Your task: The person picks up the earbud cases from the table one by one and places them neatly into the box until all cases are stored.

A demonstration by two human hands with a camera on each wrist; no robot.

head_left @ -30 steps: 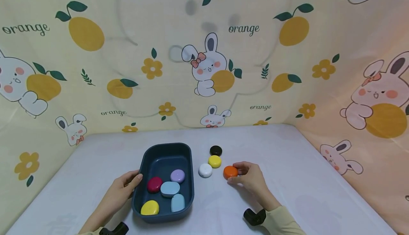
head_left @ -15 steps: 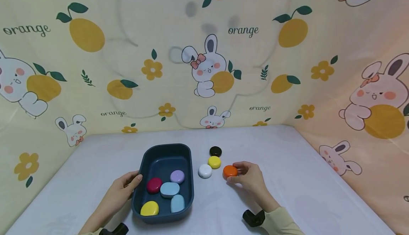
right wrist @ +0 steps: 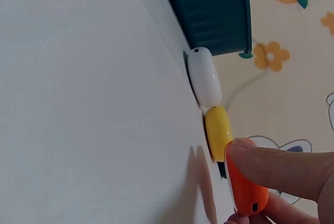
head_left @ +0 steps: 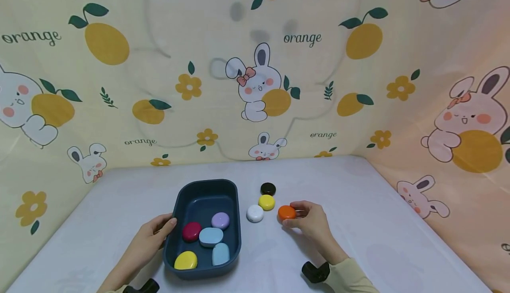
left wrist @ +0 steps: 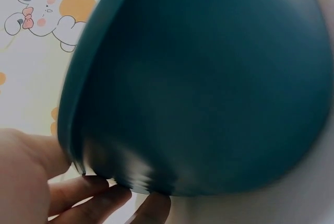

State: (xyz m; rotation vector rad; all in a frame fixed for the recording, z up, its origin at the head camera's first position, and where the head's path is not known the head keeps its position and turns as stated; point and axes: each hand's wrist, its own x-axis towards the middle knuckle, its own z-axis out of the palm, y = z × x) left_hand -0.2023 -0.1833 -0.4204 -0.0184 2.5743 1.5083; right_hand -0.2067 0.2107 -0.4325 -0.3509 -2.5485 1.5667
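Observation:
My left hand (head_left: 155, 233) grips the left wall of a dark blue rectangular box (head_left: 207, 182), thumb over the rim and fingers outside against the wall. Inside lie a red piece (head_left: 192, 231), a purple one (head_left: 220, 221), two light blue ones (head_left: 211, 237) and a yellow one (head_left: 185, 260). Between thumb and fingers my right hand (head_left: 312, 220) pinches an orange round bead (head_left: 286, 213) by its right side. A small dark hole shows in the bead's edge in the right wrist view. Whether it touches the table cannot be told.
Right of the box, a white round piece (head_left: 255, 213), a yellow one (head_left: 266, 202) and a black one (head_left: 268, 189) lie in a slanting row on the white tabletop (head_left: 318, 178). A patterned cloth (head_left: 199, 40) rises behind the table and along its sides.

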